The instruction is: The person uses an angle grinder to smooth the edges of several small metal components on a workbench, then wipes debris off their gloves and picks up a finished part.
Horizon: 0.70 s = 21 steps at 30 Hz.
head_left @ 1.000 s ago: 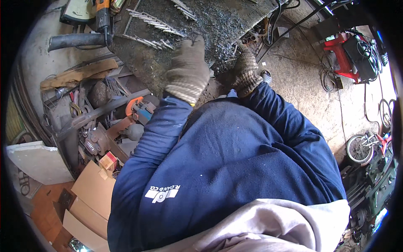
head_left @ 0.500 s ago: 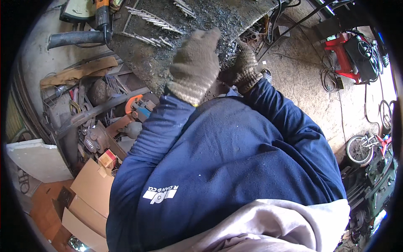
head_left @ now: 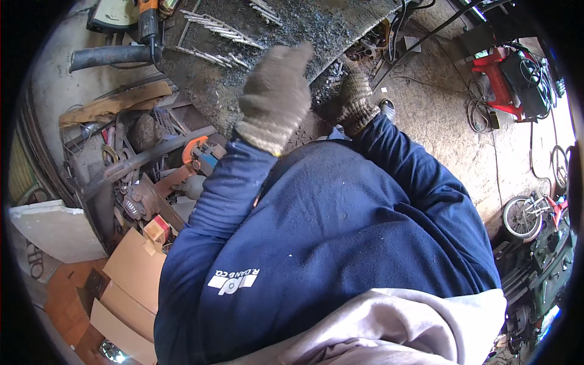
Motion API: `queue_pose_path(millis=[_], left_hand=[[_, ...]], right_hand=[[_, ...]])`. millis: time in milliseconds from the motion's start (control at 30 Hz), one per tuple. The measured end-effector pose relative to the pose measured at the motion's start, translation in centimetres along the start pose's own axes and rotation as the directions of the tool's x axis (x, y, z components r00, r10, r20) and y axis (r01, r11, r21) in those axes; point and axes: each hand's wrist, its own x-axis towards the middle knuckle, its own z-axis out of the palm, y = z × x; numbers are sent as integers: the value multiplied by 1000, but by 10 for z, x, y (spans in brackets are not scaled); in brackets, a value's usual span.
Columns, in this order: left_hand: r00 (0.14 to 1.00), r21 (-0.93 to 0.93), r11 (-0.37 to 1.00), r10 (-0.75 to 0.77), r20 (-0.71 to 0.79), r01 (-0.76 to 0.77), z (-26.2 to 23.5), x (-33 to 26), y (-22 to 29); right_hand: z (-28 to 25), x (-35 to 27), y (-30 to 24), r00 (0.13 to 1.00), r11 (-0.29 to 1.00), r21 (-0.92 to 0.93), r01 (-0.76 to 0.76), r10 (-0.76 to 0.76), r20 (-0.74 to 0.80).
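Both my hands wear brownish knitted work gloves. My left hand is over a dark metal tabletop strewn with grey grit, back upward. Its fingers look curled and pressed together; whatever may be under them is hidden. Just off the table's right edge, my right hand is closed beside a heap of dark debris, which seems to lie in something held below the edge; what holds it is hidden. Farther up the tabletop lie thin pale metal rods in slanting rows.
An orange and black power tool lies at the upper left. Scrap metal, a wooden board and a cardboard box crowd the left. Cables trail over the floor on the right, near a red stand and a small bicycle.
My left hand has drawn back slightly to the left from the table's edge. Debris beside it has gone from the edge, baring more of it. My right hand stays nearly still.
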Motion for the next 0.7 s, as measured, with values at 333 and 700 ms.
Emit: queue_pose_path(millis=[333,700], left_hand=[[982,47,981,190,-13,-189,47,53,-20],[995,38,998,-39,-91,42,3,-17,-1]], right_hand=[[-49,35,11,995,988,-141,66,-75,-61],[28,-12,-5,983,977,161,-140,157,-93]])
